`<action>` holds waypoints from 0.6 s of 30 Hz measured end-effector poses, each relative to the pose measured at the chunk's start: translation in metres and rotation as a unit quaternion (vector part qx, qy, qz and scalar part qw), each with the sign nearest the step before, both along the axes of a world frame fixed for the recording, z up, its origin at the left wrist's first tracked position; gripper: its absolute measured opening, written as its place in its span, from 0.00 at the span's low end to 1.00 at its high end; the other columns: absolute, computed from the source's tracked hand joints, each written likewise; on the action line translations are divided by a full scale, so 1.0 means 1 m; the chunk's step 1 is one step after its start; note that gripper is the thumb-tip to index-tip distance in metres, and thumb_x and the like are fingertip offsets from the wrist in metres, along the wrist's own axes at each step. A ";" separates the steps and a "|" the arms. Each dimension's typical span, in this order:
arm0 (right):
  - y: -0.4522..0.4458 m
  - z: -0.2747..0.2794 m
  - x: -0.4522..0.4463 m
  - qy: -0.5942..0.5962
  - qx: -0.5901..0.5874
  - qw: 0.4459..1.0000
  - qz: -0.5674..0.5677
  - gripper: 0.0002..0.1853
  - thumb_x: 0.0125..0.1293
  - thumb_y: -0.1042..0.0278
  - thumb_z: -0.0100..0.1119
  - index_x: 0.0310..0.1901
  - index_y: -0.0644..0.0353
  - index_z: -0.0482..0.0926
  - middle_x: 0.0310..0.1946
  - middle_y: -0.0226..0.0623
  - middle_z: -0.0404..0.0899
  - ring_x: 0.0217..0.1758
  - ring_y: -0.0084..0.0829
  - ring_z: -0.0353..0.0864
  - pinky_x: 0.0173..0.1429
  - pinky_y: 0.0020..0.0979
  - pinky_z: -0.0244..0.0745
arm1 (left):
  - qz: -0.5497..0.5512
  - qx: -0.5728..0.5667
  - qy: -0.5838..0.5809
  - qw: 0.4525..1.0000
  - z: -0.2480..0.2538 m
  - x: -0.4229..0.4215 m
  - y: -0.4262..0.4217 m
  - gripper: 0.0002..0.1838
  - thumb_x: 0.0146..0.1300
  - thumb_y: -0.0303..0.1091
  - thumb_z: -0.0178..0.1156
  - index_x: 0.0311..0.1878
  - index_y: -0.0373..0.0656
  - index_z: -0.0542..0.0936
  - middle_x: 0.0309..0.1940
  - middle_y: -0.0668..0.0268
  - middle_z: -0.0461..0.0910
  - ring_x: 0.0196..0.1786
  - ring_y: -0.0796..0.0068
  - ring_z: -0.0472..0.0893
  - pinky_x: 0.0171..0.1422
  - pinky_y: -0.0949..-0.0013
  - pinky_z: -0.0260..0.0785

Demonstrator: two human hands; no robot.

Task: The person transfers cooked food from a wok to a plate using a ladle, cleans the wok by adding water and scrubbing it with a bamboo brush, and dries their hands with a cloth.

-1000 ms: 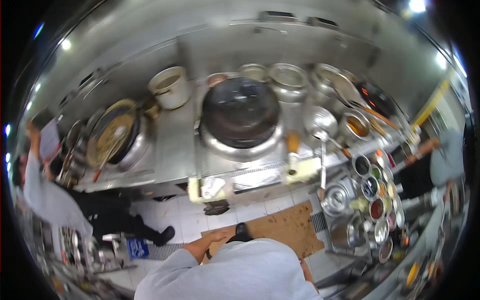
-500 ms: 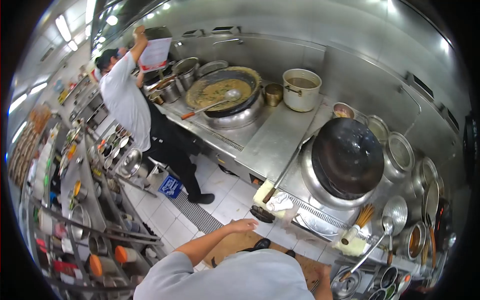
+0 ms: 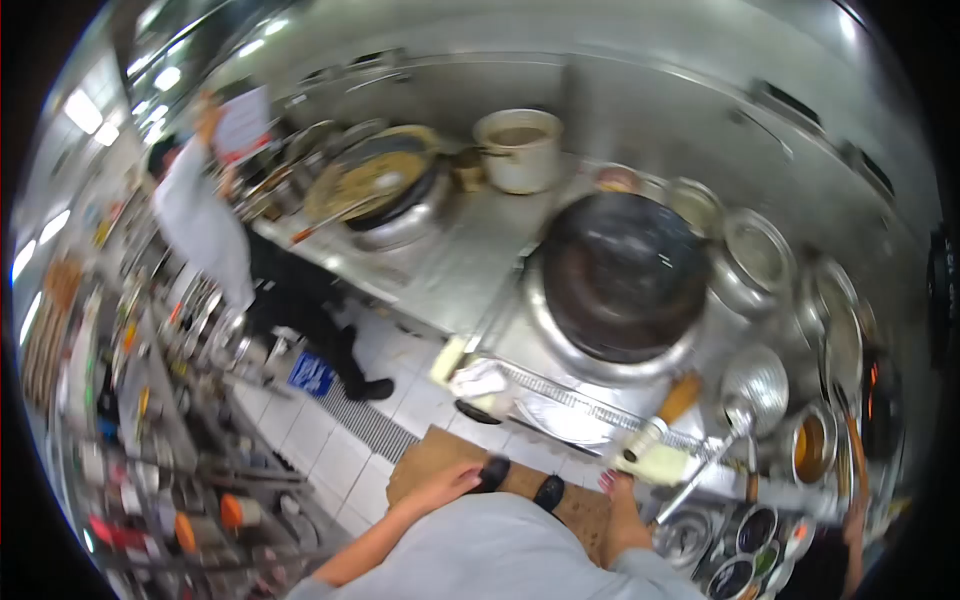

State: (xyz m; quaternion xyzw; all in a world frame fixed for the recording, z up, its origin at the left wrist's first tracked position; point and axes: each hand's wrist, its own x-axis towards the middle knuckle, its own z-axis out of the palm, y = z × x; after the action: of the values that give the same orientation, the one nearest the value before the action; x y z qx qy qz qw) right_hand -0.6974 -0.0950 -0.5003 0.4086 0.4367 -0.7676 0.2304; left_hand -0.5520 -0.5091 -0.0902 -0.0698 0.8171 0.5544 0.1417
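My left hand (image 3: 455, 484) hangs low in front of my grey shirt, fingers loosely stretched, with nothing in it. My right hand (image 3: 616, 486) is at the stove's front edge, just below a pale folded cloth (image 3: 662, 464). Its fingertips are blurred but look apart, and no object shows in it. Beyond the cloth lies a bamboo wok brush (image 3: 678, 398). A large dark wok (image 3: 625, 275) sits on the burner ring in front of me, with a perforated skimmer (image 3: 754, 390) to its right.
A co-worker (image 3: 205, 220) stands at left by a big wok of food (image 3: 375, 185). A tall pot (image 3: 518, 150) stands between the burners. Strainers (image 3: 755, 255) and sauce pots (image 3: 757, 528) are at right. Another person's arm (image 3: 854, 545) shows at lower right. Cardboard (image 3: 425, 465) covers the floor.
My view has turned right, so the stove has shifted left in it, with blur. My left hand has dropped closer to my body. My right hand has come forward to the stove edge.
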 end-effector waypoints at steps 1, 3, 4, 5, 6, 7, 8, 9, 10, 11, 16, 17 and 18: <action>0.005 -0.011 0.003 -0.006 0.009 1.000 0.019 0.23 0.71 0.65 0.47 0.66 0.41 0.57 0.56 0.43 0.70 0.50 0.50 0.77 0.46 0.56 0.79 | 0.001 -0.001 -0.050 0.999 0.010 0.001 0.007 0.21 0.72 0.38 0.55 0.64 0.40 0.72 0.55 0.59 0.79 0.55 0.68 0.80 0.62 0.67 0.71; 0.003 0.008 0.001 -0.045 0.056 0.997 0.004 0.29 0.70 0.66 0.49 0.70 0.38 0.54 0.57 0.42 0.71 0.45 0.47 0.79 0.40 0.53 0.81 | -0.014 -0.013 -0.104 0.994 0.006 0.000 0.017 0.21 0.72 0.39 0.55 0.63 0.40 0.73 0.55 0.58 0.79 0.53 0.68 0.81 0.61 0.67 0.71; 0.000 0.010 0.003 -0.057 0.105 0.993 0.003 0.32 0.70 0.64 0.51 0.72 0.37 0.51 0.58 0.42 0.72 0.44 0.46 0.80 0.38 0.51 0.82 | -0.014 -0.040 -0.096 0.994 -0.001 0.005 0.018 0.21 0.71 0.39 0.56 0.64 0.40 0.73 0.56 0.58 0.79 0.53 0.68 0.82 0.60 0.67 0.72; -0.008 0.012 0.005 -0.070 0.152 0.986 0.008 0.35 0.70 0.63 0.53 0.74 0.37 0.49 0.59 0.41 0.74 0.43 0.45 0.81 0.35 0.50 0.83 | -0.009 -0.069 -0.089 0.994 -0.002 0.008 0.017 0.22 0.71 0.39 0.56 0.64 0.40 0.73 0.56 0.58 0.80 0.52 0.68 0.82 0.59 0.67 0.73; -0.011 0.044 -0.002 -0.108 0.230 0.965 0.063 0.38 0.68 0.59 0.58 0.74 0.44 0.48 0.59 0.47 0.73 0.47 0.47 0.81 0.38 0.48 0.83 | 0.025 -0.069 -0.121 0.990 0.000 0.008 0.021 0.22 0.70 0.38 0.57 0.64 0.41 0.73 0.56 0.57 0.80 0.54 0.66 0.82 0.59 0.67 0.73; -0.015 0.083 -0.002 -0.143 0.305 0.934 0.121 0.42 0.66 0.56 0.62 0.74 0.52 0.48 0.60 0.53 0.72 0.51 0.48 0.81 0.41 0.46 0.84 | 0.020 -0.081 -0.131 0.988 0.006 0.007 0.028 0.22 0.70 0.38 0.57 0.64 0.41 0.73 0.56 0.57 0.80 0.54 0.66 0.82 0.59 0.67 0.73; -0.015 -0.018 -0.003 -0.229 0.372 0.889 0.139 0.41 0.67 0.49 0.59 0.75 0.46 0.48 0.57 0.45 0.77 0.47 0.48 0.83 0.34 0.42 0.86 | 0.009 -0.103 -0.140 0.985 0.015 0.002 0.035 0.22 0.70 0.39 0.57 0.64 0.41 0.73 0.55 0.56 0.80 0.54 0.64 0.82 0.58 0.66 0.73; -0.010 0.025 -0.006 -0.240 0.330 0.898 0.164 0.42 0.66 0.48 0.60 0.75 0.48 0.48 0.58 0.51 0.75 0.42 0.51 0.84 0.34 0.43 0.87 | -0.003 -0.121 -0.143 0.982 0.022 -0.006 0.037 0.22 0.70 0.39 0.57 0.63 0.40 0.73 0.55 0.55 0.80 0.54 0.62 0.82 0.58 0.65 0.73; -0.019 0.028 -0.003 -0.229 0.365 0.890 0.150 0.41 0.67 0.48 0.59 0.75 0.48 0.49 0.54 0.52 0.76 0.40 0.50 0.84 0.33 0.45 0.86 | -0.009 -0.123 -0.141 0.982 0.023 -0.012 0.036 0.22 0.70 0.39 0.57 0.63 0.40 0.73 0.55 0.55 0.80 0.54 0.62 0.82 0.58 0.65 0.73; -0.019 0.033 -0.002 -0.217 0.405 0.877 0.140 0.41 0.67 0.48 0.59 0.74 0.49 0.50 0.50 0.52 0.78 0.37 0.49 0.84 0.32 0.46 0.86 | -0.021 -0.135 -0.142 0.980 0.018 -0.016 0.036 0.22 0.70 0.40 0.57 0.63 0.42 0.74 0.54 0.55 0.81 0.54 0.63 0.82 0.57 0.65 0.73; -0.005 0.006 0.056 -0.069 0.112 0.939 0.317 0.23 0.69 0.53 0.55 0.62 0.47 0.64 0.34 0.37 0.76 0.28 0.39 0.78 0.32 0.45 0.81 | -0.077 -0.175 -0.015 0.981 0.019 -0.035 0.045 0.23 0.69 0.45 0.58 0.62 0.44 0.75 0.52 0.53 0.81 0.54 0.55 0.81 0.57 0.62 0.73; -0.003 0.019 0.055 -0.084 0.068 0.918 0.382 0.19 0.68 0.57 0.55 0.58 0.47 0.67 0.35 0.36 0.76 0.28 0.37 0.77 0.33 0.44 0.81 | -0.076 -0.150 -0.018 0.986 0.017 -0.040 0.045 0.22 0.69 0.44 0.57 0.61 0.43 0.76 0.52 0.52 0.81 0.54 0.53 0.81 0.57 0.62 0.73; -0.004 0.029 0.064 -0.089 0.071 0.913 0.391 0.19 0.68 0.57 0.55 0.58 0.47 0.67 0.35 0.36 0.76 0.28 0.37 0.77 0.33 0.44 0.81 | -0.117 -0.171 -0.041 0.978 0.023 -0.051 0.045 0.21 0.69 0.42 0.56 0.61 0.42 0.76 0.52 0.52 0.81 0.53 0.52 0.80 0.57 0.61 0.72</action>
State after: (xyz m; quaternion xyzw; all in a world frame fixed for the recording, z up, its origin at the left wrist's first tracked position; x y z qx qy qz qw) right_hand -0.6337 -0.0993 -0.4716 0.2870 0.5927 -0.5434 0.5206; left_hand -0.6030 -0.4641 -0.0674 -0.0198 0.8957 0.3831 0.2249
